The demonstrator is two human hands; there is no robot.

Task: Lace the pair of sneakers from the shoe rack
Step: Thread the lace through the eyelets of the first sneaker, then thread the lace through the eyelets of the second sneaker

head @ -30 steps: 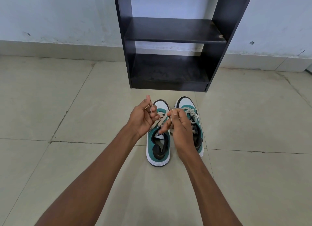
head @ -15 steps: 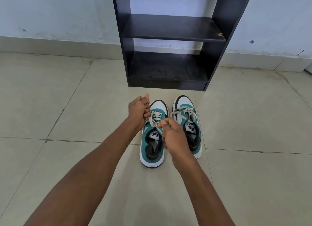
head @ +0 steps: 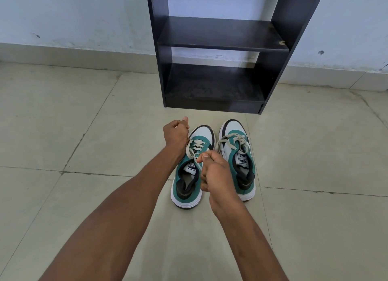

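Observation:
Two green, white and black sneakers stand side by side on the tiled floor, toes toward the rack. The left sneaker [head: 192, 171] has a cream lace [head: 194, 148] crossed over its tongue. My left hand [head: 175, 133] is fisted at the shoe's left side, gripping one lace end. My right hand [head: 214, 173] hovers over the shoe's opening and pinches the other lace end between thumb and finger. The right sneaker [head: 238, 154] sits untouched with its lace [head: 233, 140] looped loosely on top.
A black shoe rack [head: 218, 49] with bare shelves stands against the pale wall, just beyond the sneakers. Beige floor tiles with dark grout lines spread out on both sides.
My hands were close together above the left sneaker; they have drawn apart, the left going outward to the shoe's side and the right coming back toward me, with the lace pulled taut.

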